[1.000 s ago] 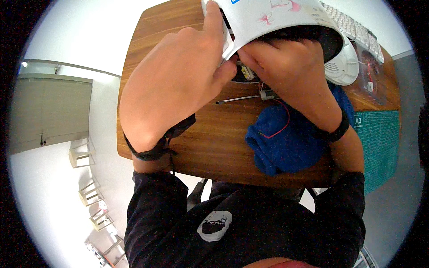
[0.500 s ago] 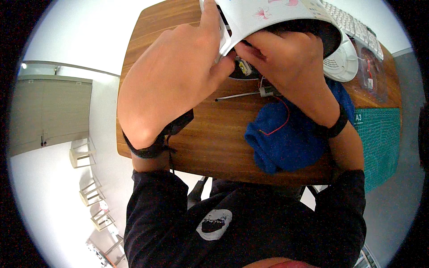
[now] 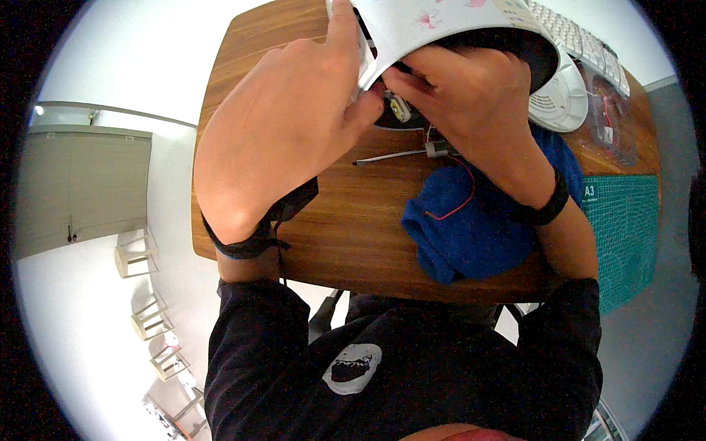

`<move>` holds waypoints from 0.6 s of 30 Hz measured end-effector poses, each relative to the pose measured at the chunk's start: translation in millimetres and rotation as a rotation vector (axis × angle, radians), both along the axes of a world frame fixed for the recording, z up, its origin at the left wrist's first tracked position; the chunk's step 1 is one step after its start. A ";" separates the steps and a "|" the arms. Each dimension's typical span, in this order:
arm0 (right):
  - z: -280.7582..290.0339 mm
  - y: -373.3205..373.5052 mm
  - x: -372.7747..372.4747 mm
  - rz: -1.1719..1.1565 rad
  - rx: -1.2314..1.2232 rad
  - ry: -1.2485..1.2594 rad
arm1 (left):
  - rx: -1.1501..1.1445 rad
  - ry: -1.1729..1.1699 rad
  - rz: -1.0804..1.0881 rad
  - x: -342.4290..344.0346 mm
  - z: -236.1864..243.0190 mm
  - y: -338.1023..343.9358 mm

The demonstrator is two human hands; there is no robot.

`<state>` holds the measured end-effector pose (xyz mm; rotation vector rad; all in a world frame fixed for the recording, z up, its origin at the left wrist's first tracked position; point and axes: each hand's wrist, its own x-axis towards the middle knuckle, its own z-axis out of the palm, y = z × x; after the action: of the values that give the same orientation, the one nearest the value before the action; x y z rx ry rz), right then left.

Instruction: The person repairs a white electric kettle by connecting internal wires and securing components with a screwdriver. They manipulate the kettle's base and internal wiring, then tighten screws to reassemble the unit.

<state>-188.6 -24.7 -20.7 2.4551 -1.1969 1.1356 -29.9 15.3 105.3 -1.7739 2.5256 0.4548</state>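
Worn at head height, facing steeply down over the black shirt (image 3: 441, 367), close above both hands (image 3: 283, 125) and counter (image 3: 353, 228); fisheye-wide, reaching distant pale chairs (image 3: 131, 263).

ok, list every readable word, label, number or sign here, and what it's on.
Green cutting mat: large pale characters at its far left corner, legible but not transcribed here; finer marks too small.
White flowered housing: faint markings near its right edge, too blurred.
White round cover: small dark lines, print or slots, can't tell.
White keyboard: key legends too small.
White shirt patch: dark marks, no readable lettering.
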 end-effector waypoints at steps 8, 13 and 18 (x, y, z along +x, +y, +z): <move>-0.1 -0.7 -1.9 0.002 -0.028 0.083 | -0.024 0.002 -0.009 1.3 -3.4 -0.8; 3.8 1.9 -1.1 0.010 -0.024 0.111 | 0.016 0.030 0.037 9.4 -14.6 -9.5; 1.7 1.0 -1.7 0.007 -0.029 0.088 | -0.092 0.030 -0.004 0.0 -5.5 2.5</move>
<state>-190.3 -23.7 -18.9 2.4621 -1.1399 1.0277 -29.9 17.8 99.7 -1.8050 2.6104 0.3741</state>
